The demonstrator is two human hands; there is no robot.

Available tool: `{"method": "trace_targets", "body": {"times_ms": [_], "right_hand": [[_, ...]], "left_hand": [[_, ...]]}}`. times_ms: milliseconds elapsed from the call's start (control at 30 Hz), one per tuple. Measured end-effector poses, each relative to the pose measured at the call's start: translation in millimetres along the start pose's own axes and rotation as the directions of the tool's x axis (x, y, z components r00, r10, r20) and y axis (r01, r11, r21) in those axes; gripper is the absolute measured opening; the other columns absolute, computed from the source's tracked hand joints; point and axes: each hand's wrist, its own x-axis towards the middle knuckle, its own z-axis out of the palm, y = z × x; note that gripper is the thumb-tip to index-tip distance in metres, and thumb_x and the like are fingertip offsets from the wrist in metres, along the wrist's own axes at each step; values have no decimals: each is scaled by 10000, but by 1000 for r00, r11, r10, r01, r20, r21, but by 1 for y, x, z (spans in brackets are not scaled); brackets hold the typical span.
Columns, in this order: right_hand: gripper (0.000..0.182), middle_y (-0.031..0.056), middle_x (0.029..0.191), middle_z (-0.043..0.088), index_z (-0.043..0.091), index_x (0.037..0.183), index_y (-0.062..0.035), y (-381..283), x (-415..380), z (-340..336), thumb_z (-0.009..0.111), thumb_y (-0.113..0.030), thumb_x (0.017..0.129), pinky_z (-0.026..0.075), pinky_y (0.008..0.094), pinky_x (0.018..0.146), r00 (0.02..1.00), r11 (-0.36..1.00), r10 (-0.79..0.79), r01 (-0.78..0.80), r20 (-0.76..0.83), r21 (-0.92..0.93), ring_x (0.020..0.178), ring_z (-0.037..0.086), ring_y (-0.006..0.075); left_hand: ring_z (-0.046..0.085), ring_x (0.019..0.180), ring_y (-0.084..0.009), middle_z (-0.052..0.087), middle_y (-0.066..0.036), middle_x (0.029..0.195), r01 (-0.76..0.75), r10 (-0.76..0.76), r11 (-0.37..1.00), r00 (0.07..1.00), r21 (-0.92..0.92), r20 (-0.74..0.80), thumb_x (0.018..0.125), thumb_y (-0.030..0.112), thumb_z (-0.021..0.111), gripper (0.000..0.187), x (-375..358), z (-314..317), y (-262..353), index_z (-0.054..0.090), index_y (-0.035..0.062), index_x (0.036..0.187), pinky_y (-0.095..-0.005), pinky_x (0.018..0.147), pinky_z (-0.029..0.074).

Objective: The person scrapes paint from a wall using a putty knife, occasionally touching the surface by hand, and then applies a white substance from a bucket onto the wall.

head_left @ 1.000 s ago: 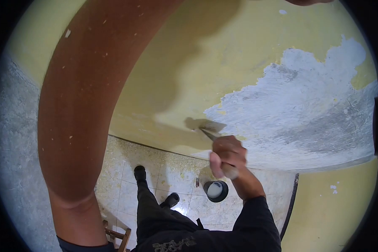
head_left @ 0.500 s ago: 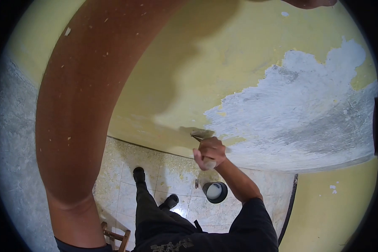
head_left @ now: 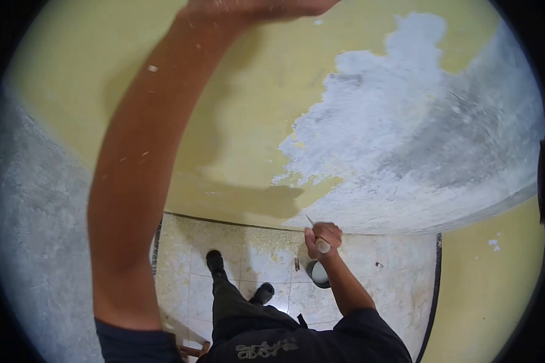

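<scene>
My right hand is wrapped round the handle of a scraper, whose thin blade points up and left close to the lower wall. Above it the yellow wall paint gives way to a bare white and grey patch with a ragged edge. My left arm stretches up across the left side, dotted with paint flakes. At the top edge my left hand is against or near the yellow wall; its fingers are partly cut off by the frame.
On the tiled floor, scattered with flakes, a dark bucket with white contents stands below my right hand. My feet are to its left. Part of a wooden stool shows at the bottom. A grey wall is on the left.
My right hand with the scraper has moved down and right, and its blade is away from the paint edge. More flaked-off area shows there. My view has shifted, and my left hand appears further left.
</scene>
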Motion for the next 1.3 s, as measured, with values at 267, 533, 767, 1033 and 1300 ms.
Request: {"method": "trace_targets", "body": {"times_ms": [267,533,767,1033,1300], "right_hand": [[337,49,470,445,445,552,-67,-92,-129,-78,694,-19,774,289,303,410,854,873,466,-486,-233,-36,389,396,144],[324,-37,542,416,450,594,-60,-126,-187,-107,651,-82,848,257,260,443,639,721,677,-676,-365,153,491,338,49],[368,-36,538,431,448,581,-53,-131,-146,-115,686,-114,854,300,253,455,589,600,796,-735,-141,316,503,377,57],[379,21,495,415,408,586,-65,-120,-62,-69,623,-110,894,250,263,399,740,742,637,-510,-218,435,416,337,86],[358,46,519,461,424,592,-22,-119,75,-11,645,-68,870,270,282,409,923,833,197,20,-331,553,424,374,127]], "left_hand": [[212,1435,-236,280,-58,1538,113,192,920,705,-376,682,887,496,506,684,-188,-59,157,322,194,1472,-500,1121,200],[366,1346,-293,440,-131,1427,460,684,710,-265,-534,680,880,356,583,644,-341,-211,249,360,134,1442,-460,1116,269],[422,1288,-357,505,-156,1356,871,163,447,143,-202,976,799,211,697,585,-262,-228,201,492,71,1329,-458,1060,342],[197,1415,-415,284,-234,1495,727,-451,670,559,-149,696,813,253,684,749,-216,-183,87,336,47,1444,-516,1112,190],[114,1421,-468,202,-302,1510,610,-502,764,766,-209,402,909,357,507,675,-234,-97,61,309,8,1452,-550,1123,87]]}}
